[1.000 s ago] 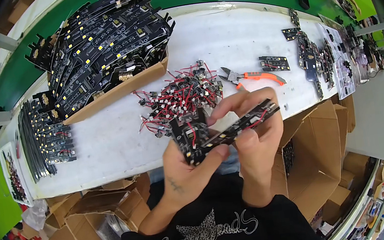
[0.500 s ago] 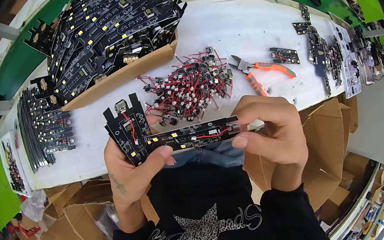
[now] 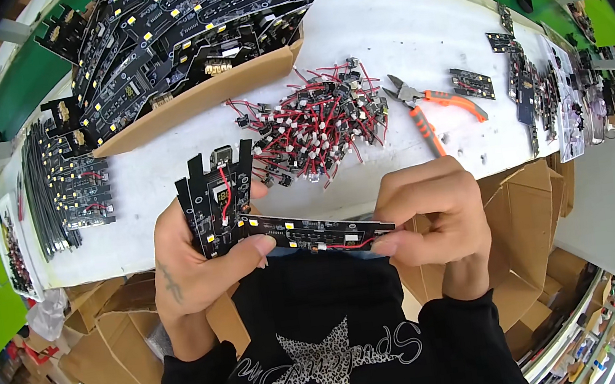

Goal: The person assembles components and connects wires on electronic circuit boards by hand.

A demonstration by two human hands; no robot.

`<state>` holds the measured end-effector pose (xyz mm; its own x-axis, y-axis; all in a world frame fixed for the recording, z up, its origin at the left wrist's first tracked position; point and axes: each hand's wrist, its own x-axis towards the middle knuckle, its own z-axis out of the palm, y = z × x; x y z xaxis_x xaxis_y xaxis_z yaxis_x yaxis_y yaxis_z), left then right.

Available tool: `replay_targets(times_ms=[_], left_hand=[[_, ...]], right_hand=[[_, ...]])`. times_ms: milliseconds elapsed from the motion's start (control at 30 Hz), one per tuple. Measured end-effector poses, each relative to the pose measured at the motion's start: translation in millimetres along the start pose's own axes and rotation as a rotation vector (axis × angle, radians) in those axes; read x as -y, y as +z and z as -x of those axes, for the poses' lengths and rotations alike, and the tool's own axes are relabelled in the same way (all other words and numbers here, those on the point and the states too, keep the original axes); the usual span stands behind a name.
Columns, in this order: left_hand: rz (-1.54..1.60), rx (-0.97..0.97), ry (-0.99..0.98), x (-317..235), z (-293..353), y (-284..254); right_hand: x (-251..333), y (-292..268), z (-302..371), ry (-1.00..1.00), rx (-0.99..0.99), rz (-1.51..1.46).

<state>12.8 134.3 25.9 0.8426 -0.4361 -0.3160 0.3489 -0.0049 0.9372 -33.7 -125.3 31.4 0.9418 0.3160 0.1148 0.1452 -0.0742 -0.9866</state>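
A black L-shaped circuit board is gripped by the left hand and right hand before a pile of red-wired connectors

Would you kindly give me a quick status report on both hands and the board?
Left hand and right hand both grip the black circuit board, held level above table edge. Nothing between hands. Red wire connectors and orange cutters lie beyond.

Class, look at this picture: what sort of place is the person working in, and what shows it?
Probably an electronics assembly workshop. Both hands hold a black L-shaped circuit board over a white workbench; a cardboard tray is piled with similar boards, beside a heap of red-wired connectors and orange-handled cutters.
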Motion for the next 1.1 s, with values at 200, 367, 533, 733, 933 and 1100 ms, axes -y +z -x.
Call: replay_targets(times_ms=[200,367,533,733,933,1100], left_hand=[[0.049,0.013,-0.024,1,-2,-2],[0.126,0.067,-0.004,13,-7,-4],[0.134,0.019,-0.032,16,-2,-12],[0.142,-0.071,-0.056,19,3,-16],[0.11,-0.01,-0.068,20,3,-15],[0.11,-0.001,-0.09,14,1,-12]], right_hand=[[-16,-3,0,0.014,0.051,-0.065],[-19,1,-3,0.019,0.117,-0.247],[-22,-13,-2,0.097,0.041,-0.292],[-20,-14,-16,0.078,-0.43,0.149],[-16,-5,-45,-0.165,-0.449,0.523],[-13,-15,-43,-0.059,-0.512,0.305]])
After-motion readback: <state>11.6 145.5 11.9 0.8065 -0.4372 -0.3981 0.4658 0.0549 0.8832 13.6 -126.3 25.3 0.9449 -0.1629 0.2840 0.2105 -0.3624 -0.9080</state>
